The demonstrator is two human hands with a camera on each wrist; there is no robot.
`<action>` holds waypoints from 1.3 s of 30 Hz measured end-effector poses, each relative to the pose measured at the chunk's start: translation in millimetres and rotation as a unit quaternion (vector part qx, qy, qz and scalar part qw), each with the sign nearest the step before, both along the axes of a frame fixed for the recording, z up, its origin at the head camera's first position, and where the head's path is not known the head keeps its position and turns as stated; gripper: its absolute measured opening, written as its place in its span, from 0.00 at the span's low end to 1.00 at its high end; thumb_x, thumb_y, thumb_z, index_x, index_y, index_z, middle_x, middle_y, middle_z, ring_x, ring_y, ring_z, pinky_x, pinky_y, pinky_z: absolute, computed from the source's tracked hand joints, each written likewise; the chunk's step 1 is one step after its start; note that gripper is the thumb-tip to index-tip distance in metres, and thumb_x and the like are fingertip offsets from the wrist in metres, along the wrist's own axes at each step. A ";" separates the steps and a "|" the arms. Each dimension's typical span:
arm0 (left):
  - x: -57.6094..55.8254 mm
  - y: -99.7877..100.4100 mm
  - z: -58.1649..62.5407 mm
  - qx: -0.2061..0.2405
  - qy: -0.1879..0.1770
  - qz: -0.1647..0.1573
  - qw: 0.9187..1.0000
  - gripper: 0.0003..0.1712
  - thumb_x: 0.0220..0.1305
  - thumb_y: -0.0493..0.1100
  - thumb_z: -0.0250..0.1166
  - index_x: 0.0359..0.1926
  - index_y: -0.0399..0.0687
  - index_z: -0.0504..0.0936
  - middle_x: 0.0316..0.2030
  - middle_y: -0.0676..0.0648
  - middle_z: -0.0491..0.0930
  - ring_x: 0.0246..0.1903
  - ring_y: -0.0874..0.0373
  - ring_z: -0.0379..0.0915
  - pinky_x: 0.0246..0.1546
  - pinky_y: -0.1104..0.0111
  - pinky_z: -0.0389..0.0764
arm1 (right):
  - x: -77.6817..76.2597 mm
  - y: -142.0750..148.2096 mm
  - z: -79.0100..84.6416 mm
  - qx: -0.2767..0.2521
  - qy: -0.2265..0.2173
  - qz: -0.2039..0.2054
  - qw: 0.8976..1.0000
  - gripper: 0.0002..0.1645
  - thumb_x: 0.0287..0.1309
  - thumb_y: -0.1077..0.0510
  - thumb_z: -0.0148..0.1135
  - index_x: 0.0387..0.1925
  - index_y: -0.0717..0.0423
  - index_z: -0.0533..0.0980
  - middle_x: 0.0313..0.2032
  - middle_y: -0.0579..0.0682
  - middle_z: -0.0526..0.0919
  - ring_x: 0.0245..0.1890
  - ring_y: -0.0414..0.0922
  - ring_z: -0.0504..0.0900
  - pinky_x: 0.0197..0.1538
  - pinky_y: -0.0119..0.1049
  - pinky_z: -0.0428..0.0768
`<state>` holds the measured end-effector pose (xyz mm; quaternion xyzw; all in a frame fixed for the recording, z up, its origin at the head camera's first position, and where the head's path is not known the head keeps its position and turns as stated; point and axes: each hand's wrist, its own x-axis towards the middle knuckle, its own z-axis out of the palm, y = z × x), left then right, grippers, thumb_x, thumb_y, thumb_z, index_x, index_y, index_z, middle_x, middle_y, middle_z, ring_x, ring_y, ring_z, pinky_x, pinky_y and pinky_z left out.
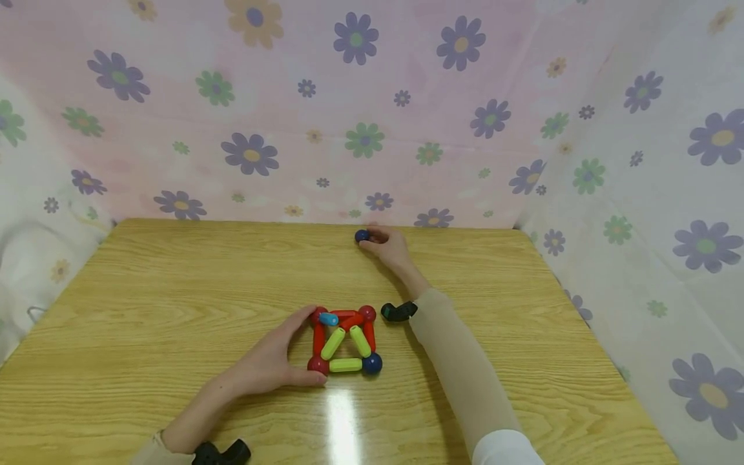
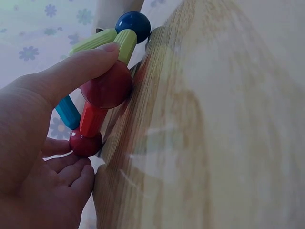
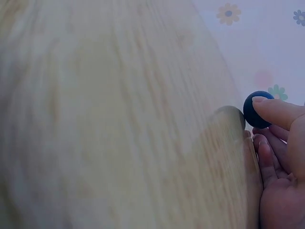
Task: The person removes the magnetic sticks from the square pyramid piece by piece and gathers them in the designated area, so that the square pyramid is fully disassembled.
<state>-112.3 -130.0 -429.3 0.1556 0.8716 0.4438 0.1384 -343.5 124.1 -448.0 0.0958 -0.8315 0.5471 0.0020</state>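
Observation:
A frame of magnetic rods and balls lies on the wooden table, with red balls [image 1: 318, 365] at three corners and a dark blue ball [image 1: 372, 363] at the near right. Red rods [image 1: 319, 337] and a yellow-green rod [image 1: 345, 365] form its sides. Two more yellow-green rods and a short blue rod [image 1: 329, 319] slant up from it. My left hand [image 1: 256, 365] grips the frame's left side, thumb on the near red ball [image 2: 107, 86], fingers at the far one [image 2: 86, 142]. At the table's back, my right hand [image 1: 391, 248] pinches a loose dark blue ball [image 3: 257, 109] between thumb and fingers.
The wooden table [image 1: 203, 278] ends at a flower-printed cloth [image 1: 314, 129] behind and on the sides. Black devices are strapped at both wrists; the right one [image 1: 399, 312] is close to the frame's right side. Light glares off the tabletop in front of the frame.

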 end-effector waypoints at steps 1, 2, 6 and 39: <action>-0.1 -0.1 0.2 0.001 -0.002 0.001 1.000 0.67 0.43 0.64 0.80 0.79 0.58 0.51 0.77 0.45 0.55 0.76 0.41 0.49 0.72 0.41 0.58 | 0.2 0.1 0.1 -0.001 0.000 0.000 1.000 0.26 0.60 0.57 0.71 0.60 0.58 0.79 0.60 0.54 0.80 0.56 0.52 0.81 0.61 0.44 0.79; 0.0 -0.2 0.4 0.002 -0.003 0.001 1.000 0.67 0.43 0.64 0.80 0.79 0.59 0.51 0.77 0.45 0.55 0.76 0.41 0.49 0.72 0.41 0.57 | 0.5 0.1 0.3 -0.001 0.001 0.000 1.000 0.26 0.60 0.57 0.71 0.59 0.58 0.79 0.60 0.54 0.80 0.55 0.52 0.81 0.61 0.44 0.79; 0.5 -0.1 1.4 0.001 -0.007 0.003 1.000 0.67 0.43 0.63 0.80 0.79 0.59 0.52 0.77 0.45 0.55 0.76 0.41 0.49 0.71 0.41 0.57 | 1.7 0.1 1.3 -0.006 0.000 0.003 1.000 0.26 0.59 0.58 0.72 0.59 0.58 0.79 0.59 0.54 0.81 0.55 0.52 0.81 0.61 0.44 0.79; 0.4 0.2 0.9 -0.004 -0.006 0.011 1.000 0.68 0.41 0.64 0.81 0.79 0.60 0.51 0.77 0.47 0.55 0.76 0.43 0.50 0.72 0.41 0.58 | 16.8 13.2 31.5 -0.015 0.004 0.000 1.000 0.25 0.60 0.61 0.69 0.59 0.62 0.78 0.56 0.60 0.81 0.57 0.54 0.78 0.63 0.46 0.76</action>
